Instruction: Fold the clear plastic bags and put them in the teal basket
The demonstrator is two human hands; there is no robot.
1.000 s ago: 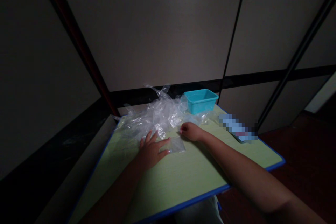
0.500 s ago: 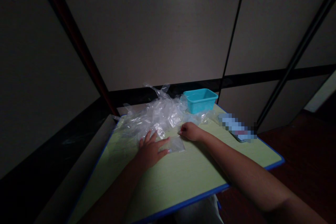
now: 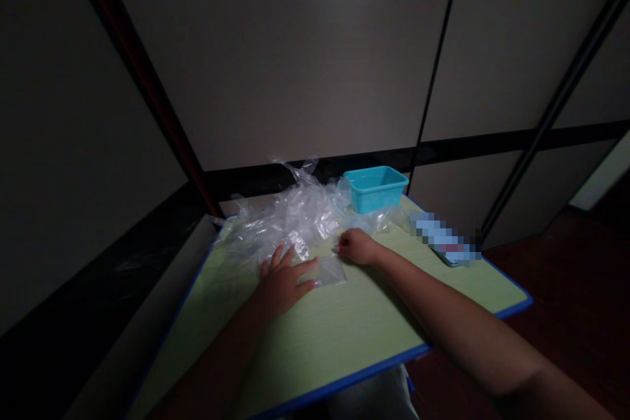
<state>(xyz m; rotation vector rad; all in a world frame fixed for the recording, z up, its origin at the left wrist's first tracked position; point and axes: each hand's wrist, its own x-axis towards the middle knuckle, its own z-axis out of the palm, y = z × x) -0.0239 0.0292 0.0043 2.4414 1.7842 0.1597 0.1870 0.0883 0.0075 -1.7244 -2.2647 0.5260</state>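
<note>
A small, clear plastic bag (image 3: 333, 270) lies flat on the pale green table. My left hand (image 3: 283, 281) rests with fingers spread, its thumb and forefinger on the bag's left part. At the bag's far right corner, my right hand (image 3: 358, 247) is closed in a pinch; its fingertips are partly hidden, and whether they grip the bag's edge or something small is hard to make out. Just beyond both hands is a loose heap of crumpled clear plastic bags (image 3: 305, 210).
A turquoise plastic basket (image 3: 378, 197) stands at the table's far side, right of the heap. A light blue flat object (image 3: 445, 241), partly blurred out, lies near the right edge. The table (image 3: 325, 348) has a blue rim, and cabinet panels (image 3: 305, 65) rise behind it.
</note>
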